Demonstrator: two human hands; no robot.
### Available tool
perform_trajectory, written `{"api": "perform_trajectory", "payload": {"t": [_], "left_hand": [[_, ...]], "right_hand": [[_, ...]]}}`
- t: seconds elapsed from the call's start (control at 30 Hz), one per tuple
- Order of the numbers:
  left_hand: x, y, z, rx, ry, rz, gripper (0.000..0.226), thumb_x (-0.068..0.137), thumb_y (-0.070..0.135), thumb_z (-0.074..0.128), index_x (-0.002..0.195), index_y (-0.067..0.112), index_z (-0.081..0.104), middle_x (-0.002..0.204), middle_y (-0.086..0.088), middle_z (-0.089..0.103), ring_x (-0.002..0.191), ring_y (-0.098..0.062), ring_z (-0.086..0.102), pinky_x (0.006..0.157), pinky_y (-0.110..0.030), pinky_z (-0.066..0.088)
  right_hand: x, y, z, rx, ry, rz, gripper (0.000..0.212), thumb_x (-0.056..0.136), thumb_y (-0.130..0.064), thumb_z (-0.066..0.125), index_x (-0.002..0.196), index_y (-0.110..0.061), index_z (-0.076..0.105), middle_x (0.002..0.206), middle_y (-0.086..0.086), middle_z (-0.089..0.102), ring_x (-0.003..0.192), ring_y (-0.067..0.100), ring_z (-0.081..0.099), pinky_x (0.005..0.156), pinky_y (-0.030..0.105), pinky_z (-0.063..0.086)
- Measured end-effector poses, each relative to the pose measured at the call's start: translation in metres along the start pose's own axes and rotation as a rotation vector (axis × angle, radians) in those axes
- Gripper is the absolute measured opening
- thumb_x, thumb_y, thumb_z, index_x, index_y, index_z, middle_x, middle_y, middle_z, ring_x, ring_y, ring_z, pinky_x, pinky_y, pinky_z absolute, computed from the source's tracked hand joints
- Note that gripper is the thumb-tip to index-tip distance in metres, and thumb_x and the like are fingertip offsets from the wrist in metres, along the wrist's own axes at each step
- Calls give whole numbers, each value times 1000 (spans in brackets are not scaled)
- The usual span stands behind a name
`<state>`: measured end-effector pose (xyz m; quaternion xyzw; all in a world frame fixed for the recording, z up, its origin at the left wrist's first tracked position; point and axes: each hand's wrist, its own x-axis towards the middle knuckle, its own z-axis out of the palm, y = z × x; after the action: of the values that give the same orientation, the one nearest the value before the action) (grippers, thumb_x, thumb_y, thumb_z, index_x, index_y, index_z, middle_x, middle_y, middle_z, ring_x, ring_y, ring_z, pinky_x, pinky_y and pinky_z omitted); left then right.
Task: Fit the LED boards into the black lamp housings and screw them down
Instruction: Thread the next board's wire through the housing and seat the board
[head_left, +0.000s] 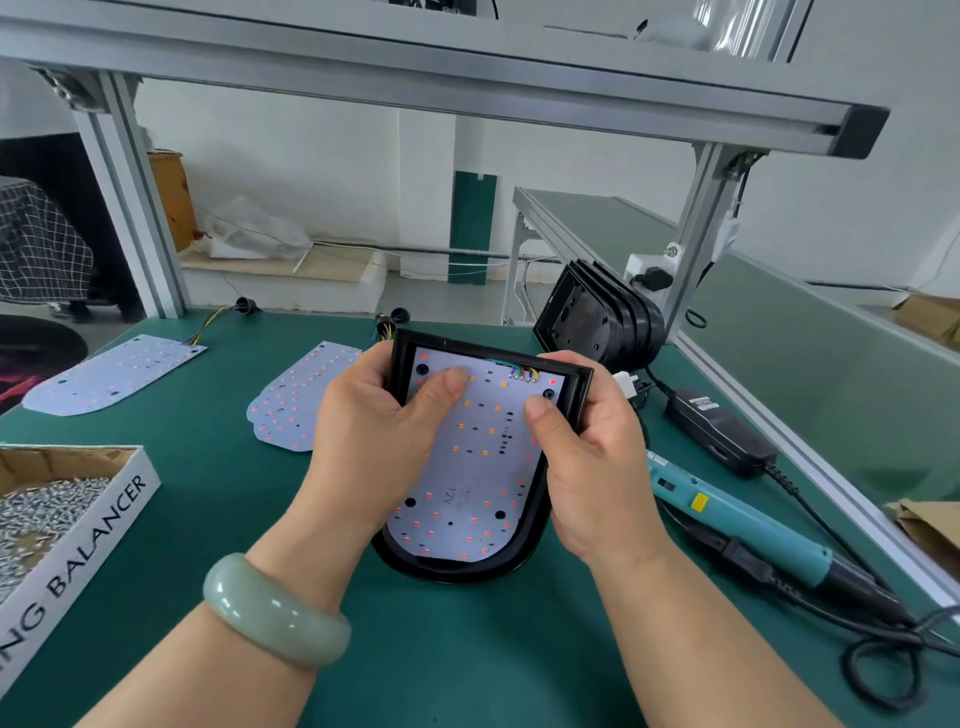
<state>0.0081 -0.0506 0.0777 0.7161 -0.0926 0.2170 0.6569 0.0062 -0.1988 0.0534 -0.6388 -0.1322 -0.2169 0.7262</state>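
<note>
housing (457, 576) held over mid worktop (208, 519) | long axis runs away from the person, round end near, wired square end far | board (470, 470) inside | left hand (374, 431), right hand (592, 467): fingers curled round rim, thumbs pressing board

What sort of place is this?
Probably a factory's lamp assembly bench: spare LED boards lie on the green mat, with a box of screws and an electric screwdriver nearby, while the left hand and right hand grip a black housing.
</note>
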Motion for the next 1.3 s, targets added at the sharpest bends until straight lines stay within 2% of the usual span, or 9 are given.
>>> {"api": "perform_trajectory", "payload": {"t": [0.23, 0.4, 0.47, 0.57, 0.67, 0.87, 1.03, 1.13, 1.3], "left_hand": [[-13, 6, 3, 336, 219, 211, 37, 82, 35, 66, 116, 28, 52, 96, 20, 52, 85, 6, 52, 75, -1, 36], [-46, 21, 22, 321, -166, 185, 89, 67, 70, 50, 142, 25, 39, 136, 20, 47, 124, 5, 45, 99, -17, 38], [-47, 22, 22, 196, -137, 170, 82, 63, 70, 58, 132, 27, 47, 121, 20, 61, 103, 5, 59, 85, -17, 46], [-36, 17, 13, 52, 49, 76, 42, 63, 42, 80, 100, 31, 61, 90, 22, 70, 81, 7, 64, 69, -8, 46], [-23, 10, 2, 59, 120, 41, 21, 72, 16, 79, 78, 29, 63, 71, 28, 68, 63, 10, 60, 58, -6, 44], [-17, 4, -14, 45, 0, 86, 33, 73, 4, 77, 80, 33, 63, 75, 30, 68, 68, 12, 62, 60, -1, 44], [-14, 1, -19, 10, -12, 103, 41, 75, -5, 74, 85, 33, 65, 79, 27, 71, 72, 10, 64, 65, -4, 47], [-15, -2, -18, 19, -7, 126, 43, 74, -5, 74, 86, 35, 65, 81, 27, 71, 74, 9, 64, 70, -6, 49], [-13, -2, -20, -25, -13, 132, 43, 71, 2, 79, 83, 43, 70, 83, 24, 72, 77, 5, 65, 74, -11, 51]], "right_hand": [[-3, -4, 3, -113, 220, -64, 30, 88, -1, 59, 101, -27, 60, 87, -15, 69, 79, 0, 63, 73, 11, 46], [-13, -14, 12, -152, 23, -113, 39, 72, -23, 75, 105, -33, 57, 95, -15, 68, 85, 3, 65, 77, 25, 53], [-16, -16, 14, -209, -133, -136, 52, 66, -30, 76, 115, -31, 59, 108, -14, 67, 101, 7, 65, 88, 35, 54], [-14, -16, 10, -306, -307, -342, 51, 77, -4, 69, 126, -11, 58, 132, 2, 59, 126, 15, 53, 104, 35, 44], [-14, -17, 9, -254, -233, -335, 40, 84, 3, 56, 118, -17, 62, 128, -6, 62, 121, 9, 57, 96, 22, 45], [-7, -9, -1, -728, 157, -423, 40, 87, -4, 53, 125, -13, 59, 123, -14, 57, 108, 1, 49, 98, 27, 36], [-7, -13, 0, -843, 103, -356, 22, 91, -15, 51, 95, -16, 72, 85, -6, 70, 79, -5, 46, 79, 17, 34], [-7, -19, 2, -861, 8, -257, 29, 92, -18, 43, 87, -14, 71, 77, -3, 69, 72, 10, 52, 87, 4, 23], [-7, -25, -1, -919, -183, -186, 36, 88, -25, 36, 79, -9, 67, 69, 2, 58, 71, 16, 45, 83, 21, 28]]}}
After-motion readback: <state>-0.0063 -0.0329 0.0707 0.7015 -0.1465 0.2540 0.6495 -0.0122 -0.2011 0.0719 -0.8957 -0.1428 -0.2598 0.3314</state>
